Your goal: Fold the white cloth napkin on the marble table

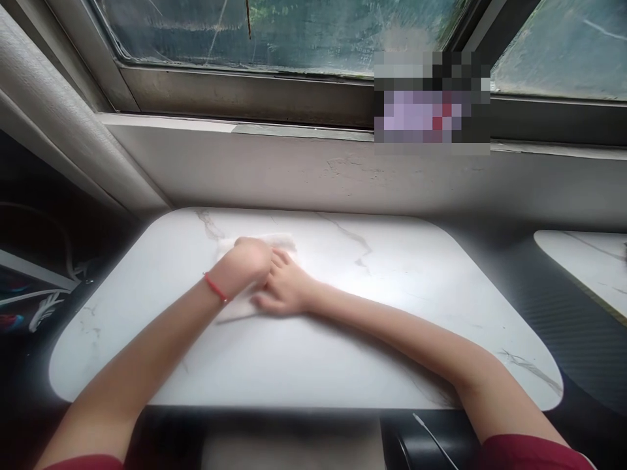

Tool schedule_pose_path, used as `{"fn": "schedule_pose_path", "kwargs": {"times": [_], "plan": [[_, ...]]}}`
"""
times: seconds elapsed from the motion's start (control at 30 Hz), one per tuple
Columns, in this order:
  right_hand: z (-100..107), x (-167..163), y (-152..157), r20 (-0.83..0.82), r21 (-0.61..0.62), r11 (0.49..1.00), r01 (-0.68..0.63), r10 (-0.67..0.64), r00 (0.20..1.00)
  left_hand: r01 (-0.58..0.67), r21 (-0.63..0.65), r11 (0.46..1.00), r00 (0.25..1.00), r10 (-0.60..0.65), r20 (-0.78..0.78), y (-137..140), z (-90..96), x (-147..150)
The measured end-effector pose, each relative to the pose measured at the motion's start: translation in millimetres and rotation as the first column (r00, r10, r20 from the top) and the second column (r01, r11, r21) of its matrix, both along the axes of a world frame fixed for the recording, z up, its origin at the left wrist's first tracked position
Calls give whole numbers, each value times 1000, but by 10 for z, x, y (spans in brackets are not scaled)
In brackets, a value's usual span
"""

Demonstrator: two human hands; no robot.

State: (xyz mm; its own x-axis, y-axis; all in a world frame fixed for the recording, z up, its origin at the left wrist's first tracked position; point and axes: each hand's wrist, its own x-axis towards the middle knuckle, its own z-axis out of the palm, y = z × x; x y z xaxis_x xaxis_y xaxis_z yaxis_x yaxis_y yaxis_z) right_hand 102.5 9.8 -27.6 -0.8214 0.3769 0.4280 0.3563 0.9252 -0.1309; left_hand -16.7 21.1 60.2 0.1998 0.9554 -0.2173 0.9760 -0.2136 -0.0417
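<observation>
Right down to the left hand (249, 261), bent at the wrist and bunched over the white cloth (240, 308), with fingers tucked out of sight; cannot tell from here whether clamped on the cloth or merely pressing. Over to the right hand (287, 284) now, palm-down on the same cloth, thumb and fingers apart, and right up against the left hand at the fingertips. Under both hands, left of centre on the white tabletop (343, 365): the cloth, in view beyond the knuckles and again on the near side.

At the left wrist, a splash of colour: a thin red bracelet (215, 288). Back along the forearms (161, 344), bare down to dark red sleeves (533, 452) at the bottom corners. Out across the tabletop next, round-cornered and streaked with marbling. Beyond the far edge, a pale wall (274, 160), scuffed in places, then up to a metal window frame (245, 94) and streaky glass (274, 39). Low on the frame, a pixelated patch (431, 101), too blocked out to read. Away right, past a dark ribbed surface (539, 307), part of a second marbled top (588, 261). Over left, a thick, slanting pale column (63, 91) and, down in the dark, a tangle of white cables (46, 310). Below the near edge: one thin, light cable (434, 436).
</observation>
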Motion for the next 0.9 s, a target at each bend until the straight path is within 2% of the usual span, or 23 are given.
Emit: {"fn": "schedule_pose_path", "kwargs": {"times": [0.07, 0.1, 0.17, 0.27, 0.37, 0.43, 0.5, 0.6, 0.7, 0.8, 0.9], "plan": [[-10, 29, 139, 3, 11, 1000, 5, -5, 1000, -39, -143, 989, 990, 19, -138, -12, 162, 57], [-15, 51, 222, 8, 16, 1000, 26, -26, 1000, -44, -170, 985, 986, 15, -168, -5, 208, 71], [-22, 113, 398, 25, 18, 992, 126, -127, 992, -9, -112, 994, 993, -4, -115, 51, 194, 71], [-18, 247, 636, 75, -7, 934, 356, -355, 932, 87, 136, 987, 996, -90, 19, 227, -95, 34], [-6, 376, 767, 117, -22, 872, 489, -483, 868, 158, 408, 899, 971, -217, 103, 411, -496, -4], [-11, 434, 772, 121, -13, 862, 507, -502, 857, 180, 457, 871, 957, -262, 124, 467, -668, -19], [-34, 483, 718, 114, -1, 866, 500, -497, 860, 194, 453, 870, 952, -279, 128, 447, -712, -9], [-90, 604, 527, 84, 11, 876, 482, -482, 872, 222, 431, 874, 950, -294, 108, 284, -609, 99], [-117, 829, 160, 49, 16, 889, 458, -458, 887, 277, 382, 882, 946, -319, 51, -34, -477, 353], [-64, 1109, -425, 61, 2, 899, 438, -437, 897, 351, 358, 865, 932, -361, -42, -520, -441, 672], [43, 1353, -1112, 104, -15, 899, 437, -434, 895, 444, 377, 813, 895, -423, -141, -1078, -509, 916]]}}
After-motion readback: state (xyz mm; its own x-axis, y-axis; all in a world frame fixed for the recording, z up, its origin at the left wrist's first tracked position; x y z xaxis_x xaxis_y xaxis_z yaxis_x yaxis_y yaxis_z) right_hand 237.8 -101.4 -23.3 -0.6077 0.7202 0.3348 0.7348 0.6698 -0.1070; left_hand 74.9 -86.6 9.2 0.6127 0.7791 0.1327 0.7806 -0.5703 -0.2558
